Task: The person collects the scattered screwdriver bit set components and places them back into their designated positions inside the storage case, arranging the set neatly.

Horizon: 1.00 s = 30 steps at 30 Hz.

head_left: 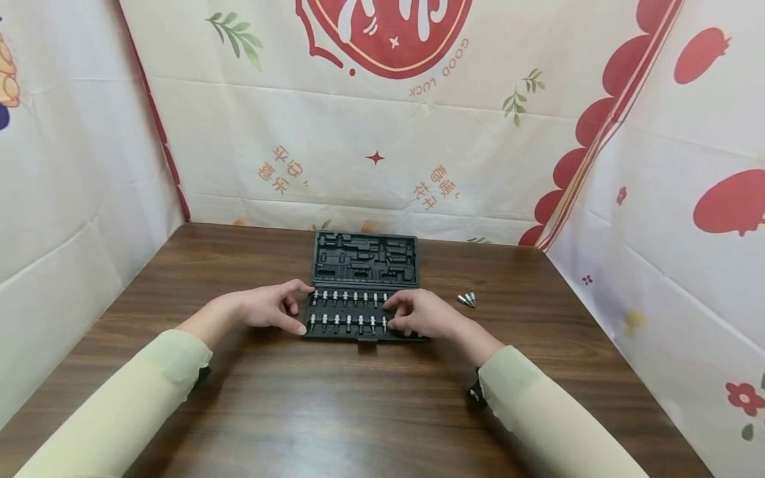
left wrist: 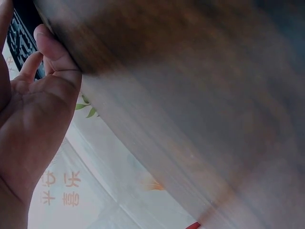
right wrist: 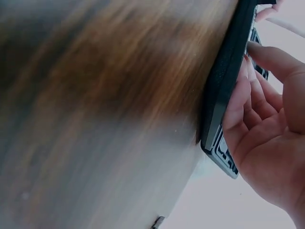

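Note:
A black plastic socket case [head_left: 365, 259] lies open on the table, its lid folded back. Two rows of silver bit sockets [head_left: 348, 323] stand in its front tray. Beside the tray's left side is my left hand [head_left: 269, 307], thumb tip at the front left corner and forefinger near the hinge end. My right hand [head_left: 421, 313] reaches over the right end of the tray, thumb by the last bit socket [head_left: 384, 323] of the front row and forefinger by the back row's end. Whether it pinches one I cannot tell. In the right wrist view its fingers [right wrist: 257, 95] bend beside the case wall.
Several loose bit sockets [head_left: 468, 299] lie together on the brown wooden table [head_left: 335, 411], to the right of the case. Printed white cloth [head_left: 370, 126] hangs behind the table and along both sides. A dark band sits at each wrist below the pale sleeves.

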{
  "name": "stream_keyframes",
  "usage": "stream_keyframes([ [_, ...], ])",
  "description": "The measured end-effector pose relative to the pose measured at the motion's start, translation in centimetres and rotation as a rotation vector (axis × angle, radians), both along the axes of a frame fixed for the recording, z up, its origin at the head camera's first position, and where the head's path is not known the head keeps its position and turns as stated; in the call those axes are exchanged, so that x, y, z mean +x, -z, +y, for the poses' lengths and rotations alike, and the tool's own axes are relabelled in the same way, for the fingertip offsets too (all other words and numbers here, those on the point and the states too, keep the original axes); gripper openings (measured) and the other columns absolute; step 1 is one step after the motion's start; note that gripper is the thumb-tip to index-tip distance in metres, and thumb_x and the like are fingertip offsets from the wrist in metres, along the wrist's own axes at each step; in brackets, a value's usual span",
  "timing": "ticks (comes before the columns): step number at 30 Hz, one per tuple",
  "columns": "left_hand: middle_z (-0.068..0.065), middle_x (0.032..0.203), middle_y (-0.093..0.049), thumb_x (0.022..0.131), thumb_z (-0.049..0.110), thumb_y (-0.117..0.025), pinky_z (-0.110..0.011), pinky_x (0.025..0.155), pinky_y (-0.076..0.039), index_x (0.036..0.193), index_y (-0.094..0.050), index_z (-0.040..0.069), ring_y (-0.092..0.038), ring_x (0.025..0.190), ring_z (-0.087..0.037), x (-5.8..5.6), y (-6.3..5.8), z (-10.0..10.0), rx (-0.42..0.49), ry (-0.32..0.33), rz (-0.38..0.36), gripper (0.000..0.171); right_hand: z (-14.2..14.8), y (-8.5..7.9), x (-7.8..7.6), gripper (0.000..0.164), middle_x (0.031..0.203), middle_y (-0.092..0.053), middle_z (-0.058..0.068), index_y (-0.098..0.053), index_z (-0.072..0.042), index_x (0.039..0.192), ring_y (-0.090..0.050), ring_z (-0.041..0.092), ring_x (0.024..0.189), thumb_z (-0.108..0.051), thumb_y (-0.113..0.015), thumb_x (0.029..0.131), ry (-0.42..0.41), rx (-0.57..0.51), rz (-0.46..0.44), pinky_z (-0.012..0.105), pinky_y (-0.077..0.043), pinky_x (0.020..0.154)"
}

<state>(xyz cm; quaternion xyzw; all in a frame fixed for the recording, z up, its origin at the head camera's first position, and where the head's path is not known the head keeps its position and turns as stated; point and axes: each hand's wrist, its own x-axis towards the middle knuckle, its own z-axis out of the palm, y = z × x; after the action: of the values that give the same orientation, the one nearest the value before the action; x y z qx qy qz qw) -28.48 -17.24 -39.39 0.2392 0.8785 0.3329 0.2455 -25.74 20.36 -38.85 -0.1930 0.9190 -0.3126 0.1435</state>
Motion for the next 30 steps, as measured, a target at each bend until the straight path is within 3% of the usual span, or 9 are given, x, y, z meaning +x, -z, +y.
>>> stream_keyframes([
  [8, -0.010, 0.115, -0.059, 0.093, 0.035, -0.090, -0.035, 0.085, -0.049, 0.163, -0.041, 0.009, -0.060, 0.090, -0.019, 0.0, 0.1, -0.1, 0.015, 0.000, 0.010, 0.088, 2.6, -0.6, 0.1, 0.029, 0.097, -0.074, 0.004, -0.074, -0.009, 0.132, -0.072, 0.019, 0.077, -0.020, -0.074, 0.105, 0.087, -0.105, 0.007, 0.034, -0.056, 0.062],
  [22, -0.010, 0.116, -0.059, 0.093, 0.036, -0.090, -0.035, 0.086, -0.049, 0.162, -0.041, 0.010, -0.060, 0.092, -0.019, 0.0, 0.1, -0.1, 0.011, 0.001, 0.011, 0.089, 10.4, -1.2, -0.7, 0.036, 0.104, -0.071, 0.023, -0.071, 0.000, 0.136, -0.070, 0.025, 0.082, -0.025, -0.071, 0.109, 0.251, -0.149, 0.074, 0.034, -0.056, 0.065],
  [30, -0.011, 0.116, -0.059, 0.093, 0.035, -0.090, -0.035, 0.087, -0.049, 0.162, -0.042, 0.010, -0.060, 0.092, -0.019, 0.1, 0.0, -0.1, 0.009, -0.001, 0.015, 0.088, 14.6, -0.6, -1.6, 0.038, 0.096, -0.071, 0.015, -0.069, 0.003, 0.137, -0.068, 0.020, 0.081, -0.023, -0.069, 0.109, 0.331, -0.129, 0.097, 0.032, -0.056, 0.066],
])
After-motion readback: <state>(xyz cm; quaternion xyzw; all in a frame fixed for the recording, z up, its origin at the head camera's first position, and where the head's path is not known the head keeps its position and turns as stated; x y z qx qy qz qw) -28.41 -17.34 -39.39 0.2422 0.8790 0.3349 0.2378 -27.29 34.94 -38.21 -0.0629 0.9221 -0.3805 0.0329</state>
